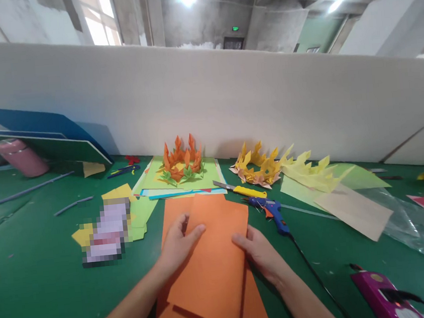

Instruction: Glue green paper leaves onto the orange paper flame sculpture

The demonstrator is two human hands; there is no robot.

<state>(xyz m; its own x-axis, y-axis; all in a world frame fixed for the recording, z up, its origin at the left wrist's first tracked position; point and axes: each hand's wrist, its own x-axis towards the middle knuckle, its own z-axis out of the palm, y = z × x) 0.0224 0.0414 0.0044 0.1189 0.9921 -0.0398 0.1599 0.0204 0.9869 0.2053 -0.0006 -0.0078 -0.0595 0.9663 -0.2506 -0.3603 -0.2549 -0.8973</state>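
An orange paper sheet [214,259] is lifted slightly above a stack of orange sheets [254,310] on the green table [32,276]. My left hand [177,245] pinches the sheet's left edge, thumb on top. My right hand [258,252] grips its right edge with the fingers curled under. Both hands are closed on the same sheet.
Behind stand an orange folded-paper crown [182,162] on green paper and a yellow paper crown [260,167]. A yellow utility knife [243,190] and a blue glue gun [273,213] lie right of the sheet. A purple device [382,295] sits front right. A white partition closes the back.
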